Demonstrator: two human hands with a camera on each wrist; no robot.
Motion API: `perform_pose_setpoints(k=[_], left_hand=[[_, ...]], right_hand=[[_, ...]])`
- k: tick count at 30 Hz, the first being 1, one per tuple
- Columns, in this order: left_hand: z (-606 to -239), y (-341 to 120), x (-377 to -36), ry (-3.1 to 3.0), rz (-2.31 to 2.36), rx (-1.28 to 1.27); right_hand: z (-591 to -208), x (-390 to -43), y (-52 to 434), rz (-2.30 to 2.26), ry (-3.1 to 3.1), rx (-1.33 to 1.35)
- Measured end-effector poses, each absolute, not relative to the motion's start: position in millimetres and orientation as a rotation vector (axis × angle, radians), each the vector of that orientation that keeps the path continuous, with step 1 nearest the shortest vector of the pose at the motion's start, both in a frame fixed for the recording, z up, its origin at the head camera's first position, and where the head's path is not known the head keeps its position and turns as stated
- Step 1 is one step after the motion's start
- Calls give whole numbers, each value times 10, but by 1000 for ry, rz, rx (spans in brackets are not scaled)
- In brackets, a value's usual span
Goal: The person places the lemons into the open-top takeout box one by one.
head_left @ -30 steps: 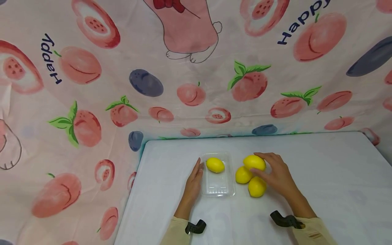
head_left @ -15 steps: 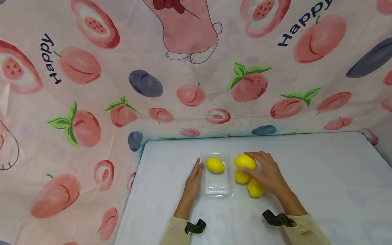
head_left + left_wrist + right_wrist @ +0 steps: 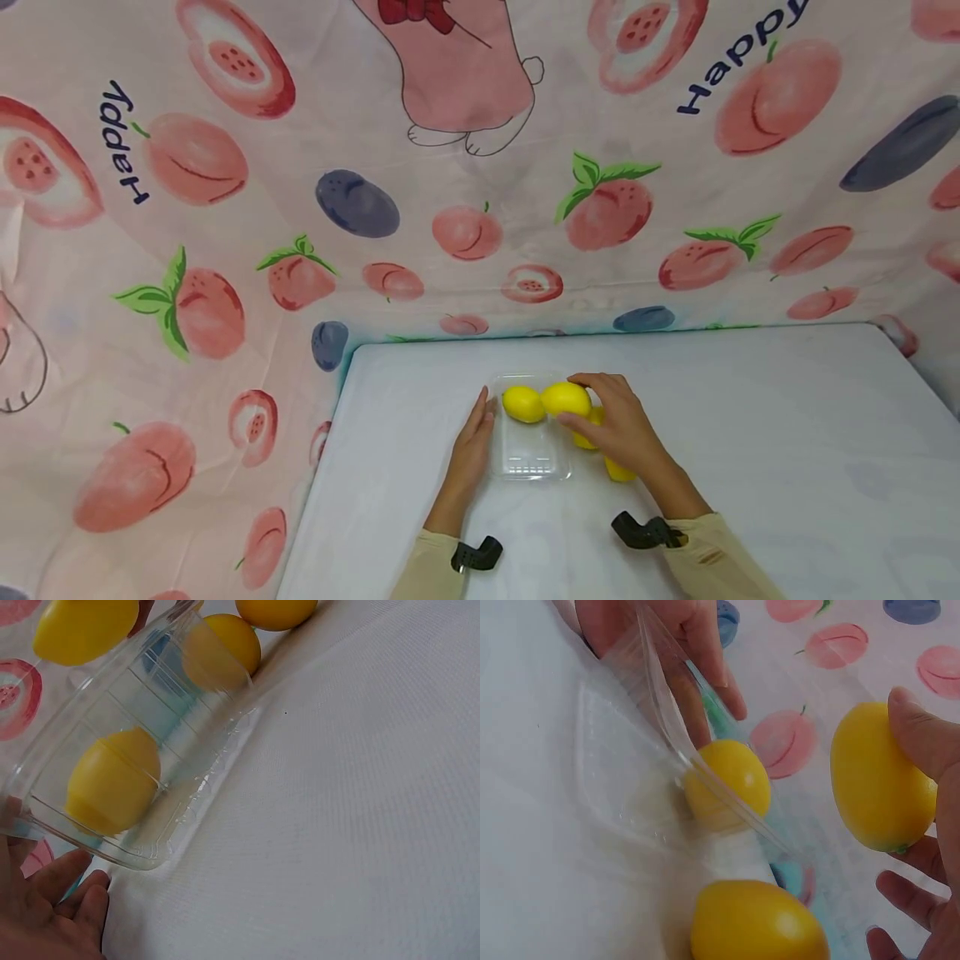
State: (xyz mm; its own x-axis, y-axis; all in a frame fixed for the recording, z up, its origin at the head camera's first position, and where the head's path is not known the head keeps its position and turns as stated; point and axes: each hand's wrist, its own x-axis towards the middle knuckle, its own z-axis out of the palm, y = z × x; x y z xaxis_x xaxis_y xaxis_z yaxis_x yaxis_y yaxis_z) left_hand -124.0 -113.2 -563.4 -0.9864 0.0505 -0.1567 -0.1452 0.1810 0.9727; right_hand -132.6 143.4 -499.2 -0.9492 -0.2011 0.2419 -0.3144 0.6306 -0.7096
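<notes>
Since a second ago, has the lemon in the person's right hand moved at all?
Yes. The right hand has carried its lemon leftward, from beside the two lemons on the table to the right rim of the clear plastic tray, next to the lemon in the tray.

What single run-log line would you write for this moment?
right hand: holds lemon over clear tray | left hand: against tray side | tray: one lemon inside | table: two lemons

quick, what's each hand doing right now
Left hand: open, straight fingers against the side of the clear tray.
Right hand: gripping a lemon over the tray's edge.
</notes>
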Motion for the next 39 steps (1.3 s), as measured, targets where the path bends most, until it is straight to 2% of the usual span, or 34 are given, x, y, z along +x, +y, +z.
perform_pose_setpoints(k=[17, 39], left_hand=[[-5617, -1133, -1247, 2298, 1932, -77], [-5580, -1112, -1240, 2284, 1920, -64]], right_hand=[[-5177, -1287, 907, 921, -2782, 326], [-5375, -1257, 733, 616, -2809, 342]])
